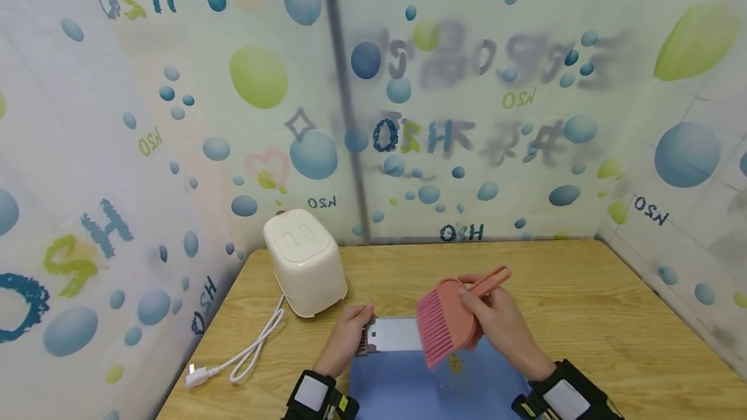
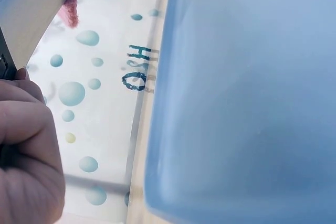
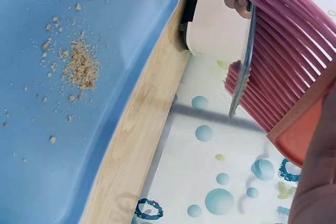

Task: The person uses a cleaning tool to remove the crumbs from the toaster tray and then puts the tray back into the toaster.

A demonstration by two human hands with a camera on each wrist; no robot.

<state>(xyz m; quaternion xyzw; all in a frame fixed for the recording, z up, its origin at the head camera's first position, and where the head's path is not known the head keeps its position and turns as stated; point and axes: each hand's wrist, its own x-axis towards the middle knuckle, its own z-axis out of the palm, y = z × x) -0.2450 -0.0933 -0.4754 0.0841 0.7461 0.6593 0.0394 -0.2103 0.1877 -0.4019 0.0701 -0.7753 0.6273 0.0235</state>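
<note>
My left hand (image 1: 345,341) grips the dark-edged end of a flat metal crumb tray (image 1: 393,334), held over the far edge of a blue tray (image 1: 403,389). With my right hand (image 1: 509,326) I hold a pink brush (image 1: 458,316) by its handle, bristles pointing left and down. In the right wrist view the bristles (image 3: 294,40) lie against the crumb tray, seen edge-on (image 3: 242,85), with some tips showing past it. A small heap of crumbs (image 3: 81,69) lies in the blue tray, with loose bits scattered round it.
A white toaster (image 1: 306,264) stands at the back left of the wooden table (image 1: 583,316). Its white cord (image 1: 257,345) lies looped, ending in a plug (image 1: 197,376) near the left edge. A patterned curtain (image 1: 502,115) hangs behind the table and along its sides.
</note>
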